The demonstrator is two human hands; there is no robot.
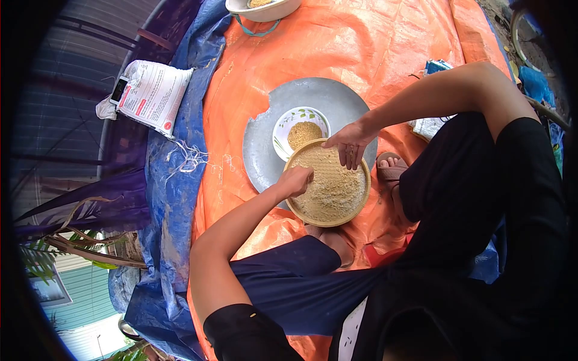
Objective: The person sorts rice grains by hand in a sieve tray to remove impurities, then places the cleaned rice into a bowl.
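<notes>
In the head view, the basket (316, 157), round and shallow, lies between the two hands, in front of the seated person. The left hand (298, 182) is at its left edge, fingers curled over and gripping the rim. The right hand (351, 144) is at the upper right edge, not closed: its thumb lies by the rim and its fingers hang loosely over the inside, with bits stuck to them. Pale meal (334, 195) covers much of the basket floor, thickest on the side nearer the person, below both hands.

Just beyond the basket is the bowl (279, 135), white with green leaves and holding yellow grain (304, 133); the basket overlaps its near edge, and whether they touch I cannot tell. The bowl stands on a grey metal tray (259, 159) with a ragged edge, on the orange tarp (301, 48). A sandalled foot (392, 168) is just right of the basket. Well apart, a sack (153, 96) lies on the left near some string (189, 157), and a tub (280, 12) stands at the top.
</notes>
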